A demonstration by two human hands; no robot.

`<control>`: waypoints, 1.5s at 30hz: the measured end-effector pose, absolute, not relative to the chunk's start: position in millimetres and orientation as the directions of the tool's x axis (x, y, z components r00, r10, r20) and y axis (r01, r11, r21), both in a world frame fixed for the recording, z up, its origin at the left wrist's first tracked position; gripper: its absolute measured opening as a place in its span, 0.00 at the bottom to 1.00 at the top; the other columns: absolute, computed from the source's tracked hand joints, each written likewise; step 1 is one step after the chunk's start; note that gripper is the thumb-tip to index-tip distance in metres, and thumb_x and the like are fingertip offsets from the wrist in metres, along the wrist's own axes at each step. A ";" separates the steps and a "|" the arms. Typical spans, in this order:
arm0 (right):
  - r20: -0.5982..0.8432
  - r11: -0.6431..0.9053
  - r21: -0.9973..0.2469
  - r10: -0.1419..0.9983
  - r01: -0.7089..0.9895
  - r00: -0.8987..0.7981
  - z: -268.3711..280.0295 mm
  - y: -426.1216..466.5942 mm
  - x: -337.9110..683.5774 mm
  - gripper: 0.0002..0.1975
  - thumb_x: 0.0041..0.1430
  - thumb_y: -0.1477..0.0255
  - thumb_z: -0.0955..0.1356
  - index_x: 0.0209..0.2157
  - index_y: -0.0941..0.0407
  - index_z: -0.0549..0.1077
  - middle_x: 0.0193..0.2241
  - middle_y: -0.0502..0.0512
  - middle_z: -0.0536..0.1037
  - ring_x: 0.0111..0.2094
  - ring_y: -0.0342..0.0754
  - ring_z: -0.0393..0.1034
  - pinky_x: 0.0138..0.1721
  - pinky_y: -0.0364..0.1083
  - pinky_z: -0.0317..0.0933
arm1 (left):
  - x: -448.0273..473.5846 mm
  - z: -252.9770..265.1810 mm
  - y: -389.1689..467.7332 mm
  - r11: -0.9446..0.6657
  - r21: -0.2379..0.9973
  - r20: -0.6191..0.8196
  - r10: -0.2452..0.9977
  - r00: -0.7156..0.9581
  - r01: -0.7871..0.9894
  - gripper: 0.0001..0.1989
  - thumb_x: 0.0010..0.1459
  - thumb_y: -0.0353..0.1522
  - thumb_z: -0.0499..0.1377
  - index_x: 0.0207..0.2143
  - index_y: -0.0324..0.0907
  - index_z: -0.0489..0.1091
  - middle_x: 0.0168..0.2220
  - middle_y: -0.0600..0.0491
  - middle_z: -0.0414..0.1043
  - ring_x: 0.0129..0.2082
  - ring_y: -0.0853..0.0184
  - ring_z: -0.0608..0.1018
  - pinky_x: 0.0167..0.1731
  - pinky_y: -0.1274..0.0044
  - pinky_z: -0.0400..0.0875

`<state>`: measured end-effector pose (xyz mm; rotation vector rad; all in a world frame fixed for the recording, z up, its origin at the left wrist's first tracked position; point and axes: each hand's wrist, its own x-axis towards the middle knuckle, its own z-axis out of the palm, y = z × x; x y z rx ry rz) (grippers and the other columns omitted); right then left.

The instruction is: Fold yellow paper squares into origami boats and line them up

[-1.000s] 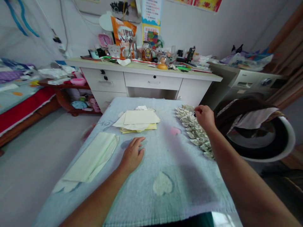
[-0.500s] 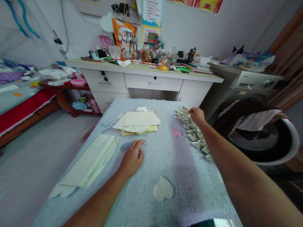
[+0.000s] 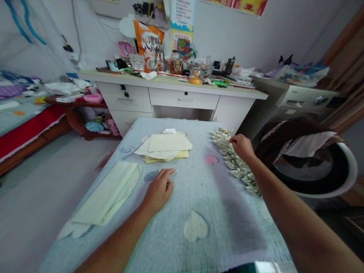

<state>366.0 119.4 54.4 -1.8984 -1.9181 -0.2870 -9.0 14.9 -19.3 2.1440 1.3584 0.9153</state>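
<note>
My right hand (image 3: 241, 146) is at the right edge of the rows of small folded paper pieces (image 3: 233, 162), near their far end. Its thumb and forefinger are pinched together; whatever they hold, if anything, is too small to make out. A yellow patterned folded piece (image 3: 225, 131) lies at the far tip of the rows. My left hand (image 3: 159, 190) rests on the blue cloth (image 3: 184, 197), fingers loosely forward and the thumb apart, with nothing plainly held. Beyond it lies a stack of cream and yellow paper sheets (image 3: 170, 143). Left of it is a folded pale green sheet bundle (image 3: 109, 193).
Behind the cloth-covered surface stands a white desk (image 3: 184, 94) crowded with jars, bags and small items. An open washing machine (image 3: 321, 163) with dark laundry hanging out is close on the right. A bed (image 3: 28, 117) is at the left.
My right hand has moved slightly nearer and to the right along the folded pieces, uncovering the yellow patterned one. The left hand has hardly moved.
</note>
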 end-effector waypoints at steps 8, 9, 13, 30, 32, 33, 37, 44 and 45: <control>0.467 0.047 -0.163 0.883 0.985 0.036 39.2 110.7 384.4 0.13 0.52 0.79 0.62 0.31 0.59 0.79 0.33 0.58 0.76 0.35 0.49 0.70 0.39 0.44 0.61 | -9.9 -22.5 16.7 -0.409 0.671 0.275 0.912 0.305 0.618 0.20 0.55 0.24 0.52 0.52 0.41 0.64 0.47 0.48 0.67 0.34 0.68 0.74 0.41 0.72 0.71; 0.473 0.047 -0.166 0.880 0.985 0.038 37.7 109.1 386.9 0.13 0.52 0.79 0.62 0.31 0.59 0.79 0.33 0.58 0.76 0.35 0.49 0.70 0.39 0.44 0.61 | -10.0 -22.4 16.4 -0.408 0.670 0.274 0.912 0.305 0.620 0.20 0.55 0.24 0.52 0.52 0.41 0.64 0.47 0.48 0.67 0.34 0.68 0.74 0.41 0.72 0.70; 0.487 0.039 -0.180 0.872 0.983 0.055 34.3 102.9 394.6 0.13 0.52 0.78 0.62 0.31 0.59 0.78 0.32 0.58 0.75 0.34 0.49 0.69 0.38 0.45 0.61 | -9.7 -21.4 16.3 -0.407 0.670 0.268 0.913 0.309 0.621 0.20 0.55 0.24 0.52 0.51 0.40 0.64 0.47 0.48 0.67 0.34 0.68 0.74 0.41 0.72 0.70; 0.631 0.320 -0.365 0.775 0.874 -0.020 43.8 75.3 296.1 0.09 0.55 0.78 0.62 0.31 0.57 0.74 0.31 0.56 0.73 0.34 0.49 0.68 0.39 0.46 0.62 | -9.9 -18.4 16.1 -0.403 0.689 0.266 0.914 0.307 0.602 0.19 0.54 0.25 0.52 0.49 0.40 0.67 0.46 0.49 0.68 0.33 0.68 0.75 0.40 0.72 0.71; 0.555 0.387 -0.391 0.823 0.835 -0.121 38.6 76.9 268.9 0.09 0.56 0.78 0.63 0.32 0.57 0.74 0.31 0.56 0.74 0.34 0.48 0.68 0.39 0.46 0.62 | -10.3 -18.0 16.8 -0.399 0.705 0.268 0.915 0.302 0.586 0.18 0.54 0.25 0.52 0.48 0.41 0.67 0.46 0.49 0.68 0.32 0.68 0.75 0.40 0.72 0.71; 0.506 0.408 -0.388 0.844 0.826 -0.180 35.5 78.7 255.6 0.08 0.57 0.77 0.63 0.33 0.57 0.74 0.31 0.56 0.75 0.35 0.48 0.68 0.40 0.46 0.61 | -10.8 -18.0 17.3 -0.396 0.714 0.269 0.917 0.296 0.577 0.18 0.54 0.25 0.52 0.48 0.41 0.67 0.46 0.49 0.68 0.33 0.69 0.75 0.40 0.72 0.71; 0.371 0.399 -0.350 0.890 0.847 -0.266 24.9 91.5 209.9 0.08 0.59 0.74 0.65 0.37 0.57 0.75 0.39 0.58 0.77 0.42 0.51 0.66 0.47 0.49 0.58 | -14.9 -18.0 20.6 -0.374 0.741 0.289 0.927 0.237 0.559 0.15 0.55 0.26 0.53 0.46 0.41 0.69 0.44 0.50 0.69 0.36 0.67 0.75 0.41 0.72 0.71; 0.328 0.444 -0.370 0.884 0.816 -0.332 15.4 108.8 165.3 0.12 0.58 0.76 0.64 0.43 0.56 0.74 0.46 0.58 0.74 0.49 0.53 0.63 0.51 0.52 0.55 | -23.9 -18.2 29.6 -0.296 0.797 0.323 0.945 0.042 0.527 0.15 0.55 0.29 0.55 0.46 0.42 0.68 0.46 0.49 0.69 0.42 0.64 0.73 0.41 0.72 0.71; 0.339 0.469 -0.371 0.872 0.802 -0.353 13.8 107.9 161.3 0.15 0.57 0.77 0.65 0.45 0.55 0.74 0.49 0.58 0.73 0.50 0.54 0.61 0.51 0.53 0.55 | -24.7 -19.0 31.2 -0.274 0.814 0.317 0.949 0.004 0.513 0.16 0.55 0.29 0.55 0.48 0.42 0.67 0.46 0.49 0.69 0.42 0.64 0.73 0.40 0.72 0.71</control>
